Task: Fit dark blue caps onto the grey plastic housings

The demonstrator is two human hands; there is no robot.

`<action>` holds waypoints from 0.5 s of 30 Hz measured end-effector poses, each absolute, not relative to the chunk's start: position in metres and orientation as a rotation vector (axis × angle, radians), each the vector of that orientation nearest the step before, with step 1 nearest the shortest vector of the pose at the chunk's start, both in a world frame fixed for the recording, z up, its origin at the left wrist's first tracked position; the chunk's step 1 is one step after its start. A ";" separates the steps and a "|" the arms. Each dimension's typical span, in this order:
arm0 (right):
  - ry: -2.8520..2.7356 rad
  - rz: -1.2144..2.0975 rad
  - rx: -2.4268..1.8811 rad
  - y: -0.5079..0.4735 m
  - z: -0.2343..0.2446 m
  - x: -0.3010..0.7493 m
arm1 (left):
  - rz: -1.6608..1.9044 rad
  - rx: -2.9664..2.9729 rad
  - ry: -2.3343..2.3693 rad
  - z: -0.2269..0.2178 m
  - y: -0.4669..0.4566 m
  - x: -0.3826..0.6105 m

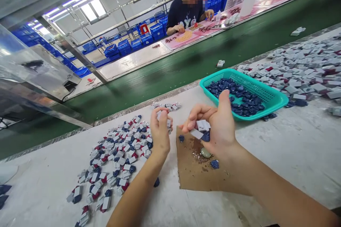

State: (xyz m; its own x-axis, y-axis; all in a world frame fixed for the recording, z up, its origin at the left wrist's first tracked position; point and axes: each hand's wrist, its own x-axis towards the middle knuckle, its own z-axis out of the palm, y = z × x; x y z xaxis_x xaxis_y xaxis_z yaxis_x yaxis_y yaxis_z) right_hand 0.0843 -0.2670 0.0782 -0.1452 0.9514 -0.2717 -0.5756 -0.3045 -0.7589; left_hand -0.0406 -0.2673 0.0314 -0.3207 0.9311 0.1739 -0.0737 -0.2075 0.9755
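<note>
Spreading over the left of the white table (39,191), a loose pile (117,152) mixes grey, navy and maroon parts. Beside it the left hand (160,136) is curled nearly closed around small grey parts (168,124). Across the green belt (149,83), a co-worker's dark shirt (174,12) carries a print too small to read. The brown cardboard (189,173) lies below the right hand (222,131), which is half open, thumb raised, fingers bent, holding grey blocks (204,125) and a navy part (206,136). Behind it, a teal basket (277,95) contains navy parts; farther right is a grey-and-maroon heap (306,74).
</note>
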 end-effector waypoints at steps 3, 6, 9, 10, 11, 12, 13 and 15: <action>-0.629 1.879 -0.887 -0.273 0.080 0.069 | 1.666 1.138 1.282 0.025 -0.269 -0.041; -0.659 1.884 -0.860 -0.274 0.078 0.062 | 1.500 1.211 1.202 0.019 -0.276 -0.045; -0.731 1.907 -0.850 -0.271 0.078 0.061 | 1.403 1.322 1.133 0.021 -0.280 -0.051; -0.765 1.907 -0.841 -0.270 0.079 0.061 | 1.435 1.384 1.128 0.024 -0.281 -0.052; -0.799 1.891 -0.832 -0.270 0.081 0.062 | 1.479 1.454 1.124 0.027 -0.280 -0.053; -0.828 1.863 -0.826 -0.271 0.083 0.062 | 1.523 1.531 1.115 0.031 -0.280 -0.054; -0.852 1.837 -0.820 -0.272 0.085 0.061 | 1.558 1.608 1.110 0.035 -0.280 -0.055; -0.880 1.822 -0.801 -0.274 0.088 0.060 | 1.622 1.734 1.143 0.042 -0.278 -0.059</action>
